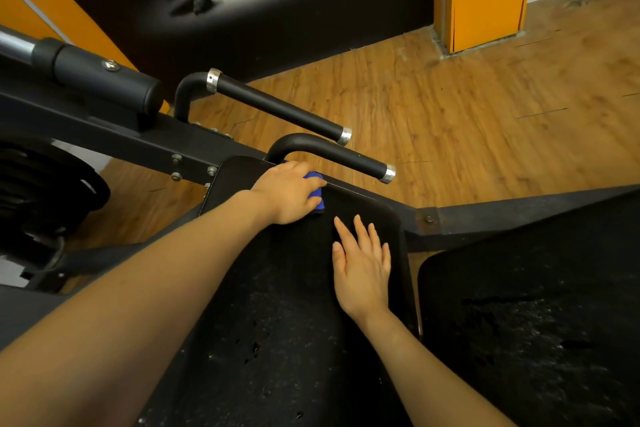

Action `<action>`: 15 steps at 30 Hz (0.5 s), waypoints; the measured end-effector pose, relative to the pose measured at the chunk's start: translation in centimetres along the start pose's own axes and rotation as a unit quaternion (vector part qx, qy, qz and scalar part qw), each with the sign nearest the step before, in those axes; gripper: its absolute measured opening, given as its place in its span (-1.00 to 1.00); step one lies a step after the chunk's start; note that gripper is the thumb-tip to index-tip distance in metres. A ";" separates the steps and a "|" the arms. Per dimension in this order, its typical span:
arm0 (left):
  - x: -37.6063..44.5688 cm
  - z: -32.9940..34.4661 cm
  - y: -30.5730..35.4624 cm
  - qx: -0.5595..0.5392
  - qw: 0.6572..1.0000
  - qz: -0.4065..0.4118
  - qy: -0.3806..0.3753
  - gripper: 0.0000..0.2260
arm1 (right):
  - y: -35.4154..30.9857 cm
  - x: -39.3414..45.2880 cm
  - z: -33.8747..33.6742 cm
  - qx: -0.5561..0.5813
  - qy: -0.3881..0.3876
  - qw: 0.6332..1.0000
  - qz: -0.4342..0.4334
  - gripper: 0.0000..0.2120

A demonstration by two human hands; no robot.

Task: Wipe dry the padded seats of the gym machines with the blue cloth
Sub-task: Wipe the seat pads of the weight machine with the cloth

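**Cloth at the far corner, wet pad below**

While the cloth (pixel 316 192) sits bunched under the left hand (pixel 289 196) at the far end of the seat (pixel 277 322), only a blue fold shows past the fingers. That hand curls over the wad and presses it into the pad near the top edge, just beside the bent handle (pixel 332 154). The right hand (pixel 363 265) lies flat on the same pad, fingers straight and spread, holding nothing; it rests just near of the cloth and toward the seat's right edge.

The seat runs lengthwise from the far corner back toward the person, so its long axis is the likely line for a stroke. Droplets speckle the near half of it, and a second pad (pixel 519 322) to the right looks wet as well. By that showing, the job seems early: the cloth is at the dry-looking far end, with the wet stretch lying nearer the body. A pull along the length would probably suit, with the left hand leading, since it alone has the cloth.
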State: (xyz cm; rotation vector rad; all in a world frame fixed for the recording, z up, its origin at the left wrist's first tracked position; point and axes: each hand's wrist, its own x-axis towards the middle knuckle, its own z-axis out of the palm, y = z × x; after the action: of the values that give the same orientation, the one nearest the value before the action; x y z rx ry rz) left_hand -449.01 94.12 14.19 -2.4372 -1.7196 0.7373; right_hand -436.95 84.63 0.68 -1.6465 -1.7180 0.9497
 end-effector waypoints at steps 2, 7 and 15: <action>-1.0 0.3 0.6 -0.010 1.000 -0.012 0.014 -0.54 | 0.0 0.0 0.0 0.002 0.001 1.000 0.001 -0.55; -4.2 2.2 2.6 -0.001 0.997 -0.045 0.058 -0.52 | 0.0 -0.1 0.1 0.007 0.005 1.000 -0.004 -0.55; -2.7 3.1 2.6 0.032 0.993 -0.085 0.069 -0.47 | 0.1 0.1 0.2 0.002 0.007 1.000 -0.002 -0.55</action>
State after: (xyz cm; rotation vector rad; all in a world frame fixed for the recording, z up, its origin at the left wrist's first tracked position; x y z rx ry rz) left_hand -448.74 90.09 11.52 -2.2090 -1.7927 0.5822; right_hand -437.04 84.67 0.47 -1.6437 -1.7072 0.9366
